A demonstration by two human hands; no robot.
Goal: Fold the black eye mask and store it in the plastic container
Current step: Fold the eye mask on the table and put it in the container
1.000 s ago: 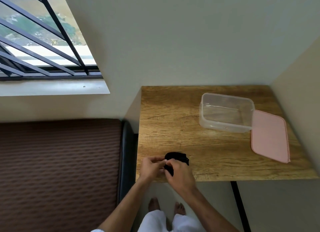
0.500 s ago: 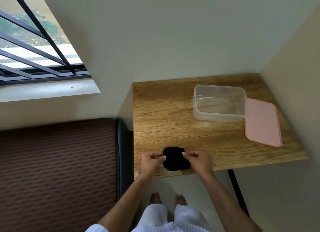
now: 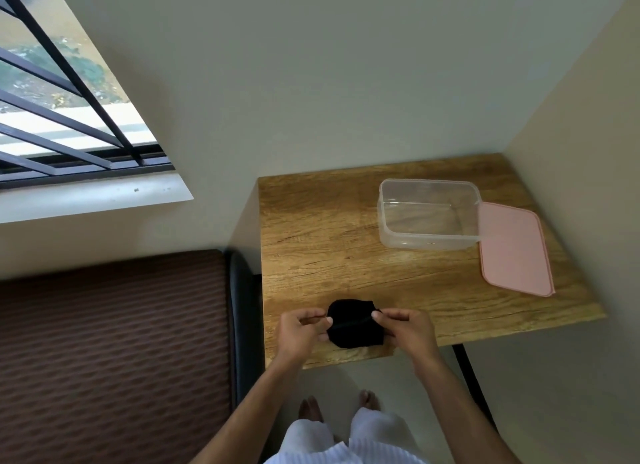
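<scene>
The black eye mask [image 3: 353, 325] lies folded into a small bundle near the front edge of the wooden table [image 3: 329, 242]. My left hand [image 3: 301, 332] pinches its left side and my right hand [image 3: 407, 328] pinches its right side, with a thin strap stretched across the bundle between them. The clear plastic container [image 3: 429, 214] stands open and empty at the back right of the table, well beyond both hands.
A pink lid [image 3: 512, 252] lies flat right of the container. Walls close in behind and right of the table. A brown padded seat [image 3: 114, 346] sits to the left, below a barred window [image 3: 62, 110]. My feet show under the table's front edge.
My hands have drawn apart from a tight clasp over the mask to its two sides. The view has shifted, so the table now sits further right.
</scene>
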